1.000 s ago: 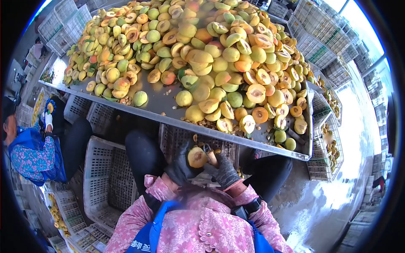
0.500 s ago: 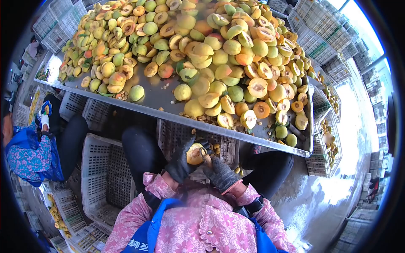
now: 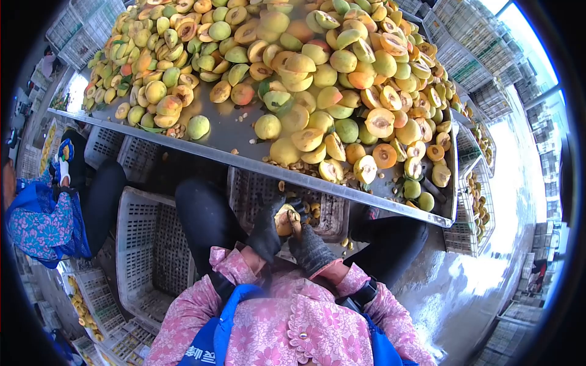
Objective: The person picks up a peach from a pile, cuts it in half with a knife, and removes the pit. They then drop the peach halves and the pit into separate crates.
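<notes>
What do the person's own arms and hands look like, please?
The left hand and right hand wear dark grey gloves; the right one looks knitted and slightly lighter. The sleeves are pink with a floral print, and a black band circles the right forearm.

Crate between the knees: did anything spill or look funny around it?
A few small yellow pieces lie just outside the crate, near the right hand. They look spilled, since similar pieces sit inside it.

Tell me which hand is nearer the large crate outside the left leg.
Left. The left hand, holding a cut fruit, is across the left leg from the crate; the right hand is farther right, beyond it.
</notes>
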Tool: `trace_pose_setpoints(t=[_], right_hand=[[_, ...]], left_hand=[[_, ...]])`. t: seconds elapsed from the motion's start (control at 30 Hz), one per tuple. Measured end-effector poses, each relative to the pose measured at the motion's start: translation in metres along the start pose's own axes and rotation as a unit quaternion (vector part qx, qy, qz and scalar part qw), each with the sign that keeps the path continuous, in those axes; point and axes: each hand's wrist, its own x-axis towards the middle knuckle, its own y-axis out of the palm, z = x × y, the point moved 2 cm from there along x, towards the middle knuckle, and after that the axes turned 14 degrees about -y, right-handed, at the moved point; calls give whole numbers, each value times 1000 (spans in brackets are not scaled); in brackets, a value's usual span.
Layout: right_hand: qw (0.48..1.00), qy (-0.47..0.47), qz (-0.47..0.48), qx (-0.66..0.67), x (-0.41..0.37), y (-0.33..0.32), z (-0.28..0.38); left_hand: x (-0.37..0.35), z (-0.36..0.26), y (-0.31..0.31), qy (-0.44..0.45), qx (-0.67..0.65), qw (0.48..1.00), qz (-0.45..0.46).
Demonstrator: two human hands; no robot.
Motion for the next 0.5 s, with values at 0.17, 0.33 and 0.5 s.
trace_pose_setpoints(t=[0.17, 0.33, 0.5], right_hand=[[997, -2, 72, -39, -7, 20, -23], [997, -40, 69, -20, -5, 13, -20], [986, 42, 158, 21, -4, 11, -35]], left_hand=[[26, 37, -24, -39, -176, 963, 201], [14, 12, -21, -126, -85, 987, 56], [8, 4, -13, -76, -94, 989, 86]])
